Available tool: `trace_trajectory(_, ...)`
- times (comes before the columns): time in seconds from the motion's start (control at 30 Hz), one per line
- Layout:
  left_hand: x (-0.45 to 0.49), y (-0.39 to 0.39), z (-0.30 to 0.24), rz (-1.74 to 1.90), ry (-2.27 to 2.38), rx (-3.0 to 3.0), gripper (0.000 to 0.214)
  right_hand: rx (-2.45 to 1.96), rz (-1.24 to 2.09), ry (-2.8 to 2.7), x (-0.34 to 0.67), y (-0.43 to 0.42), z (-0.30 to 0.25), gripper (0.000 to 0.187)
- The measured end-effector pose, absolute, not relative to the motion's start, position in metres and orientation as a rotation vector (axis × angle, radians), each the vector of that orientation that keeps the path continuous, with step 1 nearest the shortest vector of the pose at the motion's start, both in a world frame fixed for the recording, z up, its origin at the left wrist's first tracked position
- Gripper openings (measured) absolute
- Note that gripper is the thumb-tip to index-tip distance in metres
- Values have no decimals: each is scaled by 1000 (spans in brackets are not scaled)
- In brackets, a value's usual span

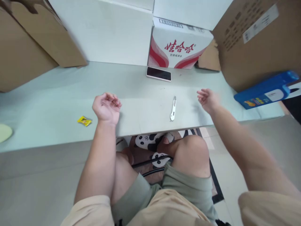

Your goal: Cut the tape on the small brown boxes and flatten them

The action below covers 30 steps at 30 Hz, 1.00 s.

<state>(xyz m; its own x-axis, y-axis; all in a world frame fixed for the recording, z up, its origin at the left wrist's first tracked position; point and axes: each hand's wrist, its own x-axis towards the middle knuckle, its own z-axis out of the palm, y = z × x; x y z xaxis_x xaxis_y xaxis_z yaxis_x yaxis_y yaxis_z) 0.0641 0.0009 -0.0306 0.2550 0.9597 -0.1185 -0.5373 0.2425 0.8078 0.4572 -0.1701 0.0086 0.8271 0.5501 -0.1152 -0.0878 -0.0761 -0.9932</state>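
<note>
Palm up over the pale table, my left hand has its fingers loosely curled with nothing in them. A small yellow wrapped sweet lies just to its left. My right hand is raised near the table's right part, palm turned inward, fingers a little bent and holding nothing. Between the two hands, closer to the right, a white utility knife rests on the table. Farther back lies a phone with a dark screen, face up.
Behind the phone stands a white and red carton. Large cardboard boxes rise at the left and right. A blue bottle-shaped pack leans at the right. The table's front edge runs above my knees. A pale green round thing sits far left.
</note>
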Motion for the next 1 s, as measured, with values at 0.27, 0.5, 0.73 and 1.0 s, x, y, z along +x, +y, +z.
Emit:
trace_trajectory(0.27, 61, -5, -24, 1170, 603, 628, 30, -1667, 696, -276, 380, -176, -22, 5)
trace_trajectory(0.5, 48, -5, -16, 1204, 518, 393, 29, -1797, 843, -590, 321, -115, -4, 8)
trace_trajectory(0.73, 25, 10, -7, 1247, 465, 190, 37, -1795, 669, -1316, 227, 10, 21, 13)
trace_trajectory(1.0, 18, 24, -4, 1297, 517, 140, 39, -1646, -25, -2112, 115, 146, 91, 53)
